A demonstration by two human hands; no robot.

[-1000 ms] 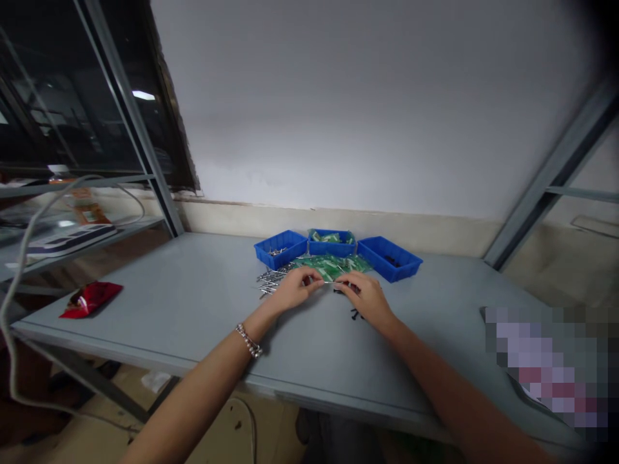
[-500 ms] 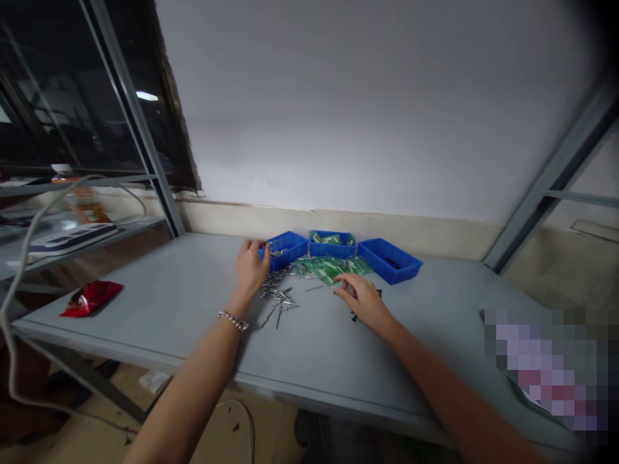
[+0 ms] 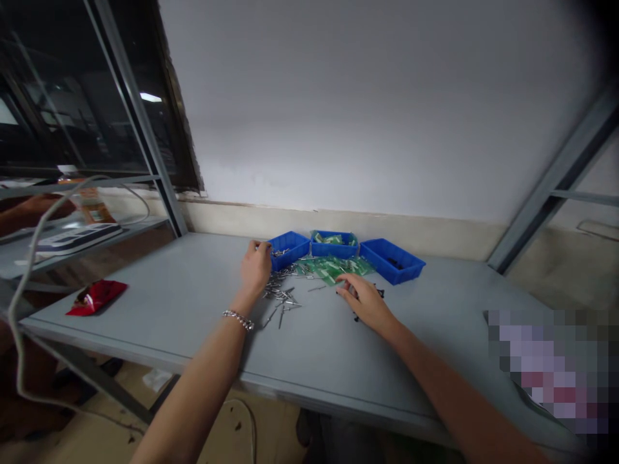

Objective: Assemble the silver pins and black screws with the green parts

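My left hand [image 3: 255, 267] is at the near left corner of a blue bin [image 3: 291, 259] with metal pins in it; its fingers are bent together, and what they hold is too small to name. Loose metal pins [image 3: 282, 296] lie just right of that hand. My right hand [image 3: 363, 298] hovers low over the table, fingers curled with thumb and fingertips apart and nothing visible between them. Small black parts [image 3: 380, 293] show partly behind it. Green-and-white packets [image 3: 333, 267] lie beyond its fingertips, in front of a middle blue bin [image 3: 334, 249] holding similar packets.
A third blue bin [image 3: 394, 263] with dark parts stands at the right. A red wrapper [image 3: 97, 298] lies on the table's left. Farther left are a bottle [image 3: 91, 205], a cable and another person's arm [image 3: 36, 209]. Metal frame posts rise on both sides.
The other person's arm has come into view at the far left. My left hand has shifted slightly at the bin's corner; my right hand keeps nearly the same pose. The view has moved slightly.
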